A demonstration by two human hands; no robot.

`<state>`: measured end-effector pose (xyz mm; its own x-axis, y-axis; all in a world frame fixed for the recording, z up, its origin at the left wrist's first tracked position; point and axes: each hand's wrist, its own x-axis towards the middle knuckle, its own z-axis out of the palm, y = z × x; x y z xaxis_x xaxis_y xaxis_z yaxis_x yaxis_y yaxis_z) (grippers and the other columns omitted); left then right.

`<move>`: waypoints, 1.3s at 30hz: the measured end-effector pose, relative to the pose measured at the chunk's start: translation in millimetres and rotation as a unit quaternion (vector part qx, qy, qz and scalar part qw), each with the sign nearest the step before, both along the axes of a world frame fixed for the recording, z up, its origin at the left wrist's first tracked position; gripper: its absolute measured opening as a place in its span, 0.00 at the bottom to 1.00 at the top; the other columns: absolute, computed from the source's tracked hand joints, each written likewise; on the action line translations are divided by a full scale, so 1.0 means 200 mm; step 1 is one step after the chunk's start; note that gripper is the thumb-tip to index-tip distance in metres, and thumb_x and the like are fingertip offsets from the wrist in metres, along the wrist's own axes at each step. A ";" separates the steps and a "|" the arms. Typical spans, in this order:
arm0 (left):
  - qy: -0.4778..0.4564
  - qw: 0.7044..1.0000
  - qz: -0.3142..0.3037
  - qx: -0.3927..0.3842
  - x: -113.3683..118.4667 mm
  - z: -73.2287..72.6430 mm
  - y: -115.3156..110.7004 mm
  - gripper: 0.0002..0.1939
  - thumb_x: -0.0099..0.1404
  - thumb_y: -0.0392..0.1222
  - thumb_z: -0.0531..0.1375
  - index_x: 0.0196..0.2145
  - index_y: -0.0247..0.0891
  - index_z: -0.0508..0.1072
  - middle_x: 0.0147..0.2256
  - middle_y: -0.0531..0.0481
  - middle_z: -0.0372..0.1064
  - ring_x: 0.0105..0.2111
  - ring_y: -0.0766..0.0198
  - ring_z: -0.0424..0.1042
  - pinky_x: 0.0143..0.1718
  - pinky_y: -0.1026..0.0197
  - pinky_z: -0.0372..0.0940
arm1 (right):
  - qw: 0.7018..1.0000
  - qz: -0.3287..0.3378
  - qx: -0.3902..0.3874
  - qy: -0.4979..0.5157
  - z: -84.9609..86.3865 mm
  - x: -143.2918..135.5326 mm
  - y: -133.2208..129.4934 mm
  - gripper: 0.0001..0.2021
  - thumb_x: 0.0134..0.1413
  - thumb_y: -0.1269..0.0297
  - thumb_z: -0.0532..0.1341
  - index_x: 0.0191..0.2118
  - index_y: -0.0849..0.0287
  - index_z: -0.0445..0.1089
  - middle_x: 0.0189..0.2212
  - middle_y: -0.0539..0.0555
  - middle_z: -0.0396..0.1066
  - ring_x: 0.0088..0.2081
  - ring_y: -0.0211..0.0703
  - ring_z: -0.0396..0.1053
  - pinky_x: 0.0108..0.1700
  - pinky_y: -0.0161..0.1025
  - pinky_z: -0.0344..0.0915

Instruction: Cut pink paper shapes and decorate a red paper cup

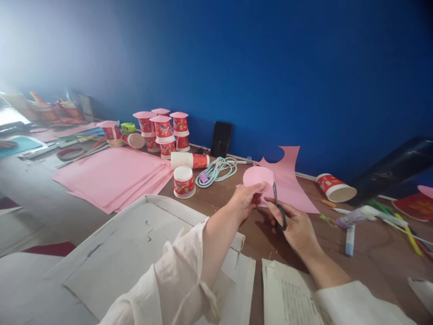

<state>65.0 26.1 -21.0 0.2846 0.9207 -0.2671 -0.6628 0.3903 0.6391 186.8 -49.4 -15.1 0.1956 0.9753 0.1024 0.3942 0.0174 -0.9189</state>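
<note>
My left hand (248,198) pinches a round pink paper disc (257,177) by its lower edge, above the brown table. In my right hand (292,223) is a pair of scissors (280,212) with black handles, its blades pointing up along the disc's right edge. Behind both hands a pink paper sheet (286,180) with rounded cut-outs leans against the blue wall. Whether the blades are parted I cannot tell.
Left of my hands lie a coiled pale-blue cord (218,171), a red paper cup (183,183), stacked cups with pink discs (163,128) and pink sheets (115,176). A phone (221,139) leans on the wall. Glue sticks (350,239) and a tipped cup (334,187) lie right.
</note>
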 end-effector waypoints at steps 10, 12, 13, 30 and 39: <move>0.003 1.000 -0.001 0.000 0.00 -0.01 0.01 0.18 0.44 0.38 0.72 0.31 0.32 0.71 0.22 0.53 0.64 0.21 0.72 0.60 0.22 0.66 0.53 | 1.000 0.001 -0.010 0.006 -0.01 0.00 0.00 0.28 0.46 0.43 0.65 0.45 0.61 0.78 0.18 0.48 0.68 0.21 0.38 0.65 0.26 0.35 0.65; 0.007 1.000 -0.003 0.004 0.00 -0.02 0.01 0.18 0.44 0.39 0.73 0.31 0.32 0.71 0.22 0.53 0.64 0.21 0.72 0.60 0.22 0.66 0.53 | 1.000 0.000 -0.012 0.003 -0.01 0.01 0.00 0.27 0.46 0.44 0.65 0.45 0.61 0.78 0.18 0.48 0.68 0.22 0.38 0.65 0.27 0.35 0.65; 0.007 1.000 -0.004 0.006 0.00 -0.02 0.01 0.19 0.43 0.40 0.73 0.30 0.32 0.71 0.22 0.54 0.63 0.21 0.73 0.60 0.22 0.66 0.53 | 1.000 0.000 -0.014 0.002 -0.01 0.01 0.00 0.27 0.47 0.44 0.65 0.46 0.61 0.78 0.18 0.48 0.69 0.22 0.38 0.65 0.27 0.35 0.65; 0.001 1.000 0.011 0.007 0.01 -0.03 0.03 0.21 0.40 0.42 0.73 0.28 0.33 0.70 0.20 0.56 0.62 0.20 0.73 0.58 0.22 0.66 0.52 | 1.000 0.010 -0.014 -0.026 -0.03 0.03 0.00 0.28 0.48 0.42 0.64 0.47 0.62 0.77 0.19 0.48 0.69 0.23 0.38 0.66 0.27 0.34 0.64; 0.023 1.000 0.012 0.014 0.00 -0.03 0.02 0.19 0.41 0.43 0.72 0.28 0.33 0.70 0.20 0.56 0.61 0.20 0.72 0.58 0.22 0.64 0.52 | 0.999 0.018 -0.026 -0.014 -0.03 0.02 0.00 0.29 0.48 0.42 0.64 0.47 0.61 0.77 0.20 0.48 0.69 0.22 0.37 0.64 0.26 0.34 0.63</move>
